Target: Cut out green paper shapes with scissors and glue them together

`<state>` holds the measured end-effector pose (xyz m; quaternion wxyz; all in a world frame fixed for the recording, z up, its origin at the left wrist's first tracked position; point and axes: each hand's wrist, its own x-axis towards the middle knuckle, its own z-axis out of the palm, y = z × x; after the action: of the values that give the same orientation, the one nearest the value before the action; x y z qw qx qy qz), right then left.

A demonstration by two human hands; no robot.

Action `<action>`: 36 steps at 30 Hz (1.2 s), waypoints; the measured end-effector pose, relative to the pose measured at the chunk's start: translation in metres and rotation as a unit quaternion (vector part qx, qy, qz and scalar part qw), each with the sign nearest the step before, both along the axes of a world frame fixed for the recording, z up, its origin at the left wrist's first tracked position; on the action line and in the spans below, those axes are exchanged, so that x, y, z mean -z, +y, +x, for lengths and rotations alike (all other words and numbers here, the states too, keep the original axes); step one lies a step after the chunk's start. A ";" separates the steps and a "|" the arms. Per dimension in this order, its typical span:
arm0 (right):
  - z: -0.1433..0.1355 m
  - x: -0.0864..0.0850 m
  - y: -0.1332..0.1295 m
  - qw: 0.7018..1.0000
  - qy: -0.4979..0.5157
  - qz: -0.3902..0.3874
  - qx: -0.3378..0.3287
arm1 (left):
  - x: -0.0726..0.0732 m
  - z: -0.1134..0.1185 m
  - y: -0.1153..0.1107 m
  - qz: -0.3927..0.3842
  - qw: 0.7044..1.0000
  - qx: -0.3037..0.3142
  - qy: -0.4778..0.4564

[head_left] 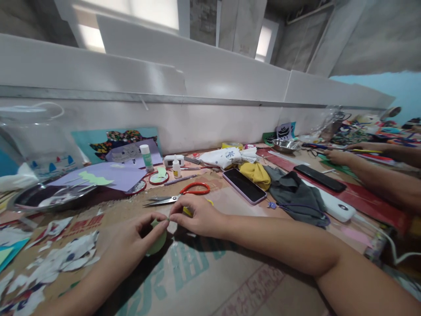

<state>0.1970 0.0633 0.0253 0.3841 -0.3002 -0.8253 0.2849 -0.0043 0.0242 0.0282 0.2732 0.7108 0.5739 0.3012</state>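
Note:
My left hand [148, 232] pinches a pale green piece of paper [157, 244], which hangs partly hidden behind its fingers and thumb. Fingertip to fingertip with it, my right hand [194, 215] is closed in a pinch at the paper's upper edge. Something yellow [188, 211] shows at the right hand, mostly covered by its fingers, and I cannot tell whether it is held. Just beyond the hands lie scissors with orange-red handles [195, 188], blades pointing left. Cardboard with printed characters [184, 267] spreads beneath both hands.
Cut fabric scraps [66, 259] lie at the left. A metal tray [23, 202] bears purple paper [108, 175]. Behind the scissors stand a glue stick [146, 157] and a small white bottle [176, 168]. A phone [245, 186] and grey cloth [292, 193] lie rightward; another person's hand [338, 157] is beyond.

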 end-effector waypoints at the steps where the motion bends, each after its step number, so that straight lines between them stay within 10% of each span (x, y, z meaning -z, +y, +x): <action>1: 0.000 0.000 0.000 1.000 -0.001 -0.001 -0.001 | 0.001 0.000 0.000 -0.002 1.000 0.002 0.001; 36: 0.002 -0.002 -0.001 0.999 -0.011 -0.033 0.008 | 0.001 -0.001 0.001 -0.036 0.998 0.046 -0.040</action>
<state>0.1994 0.0627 0.0273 0.3669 -0.3225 -0.8172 0.3059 -0.0053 0.0256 0.0270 0.3349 0.7133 0.5402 0.2952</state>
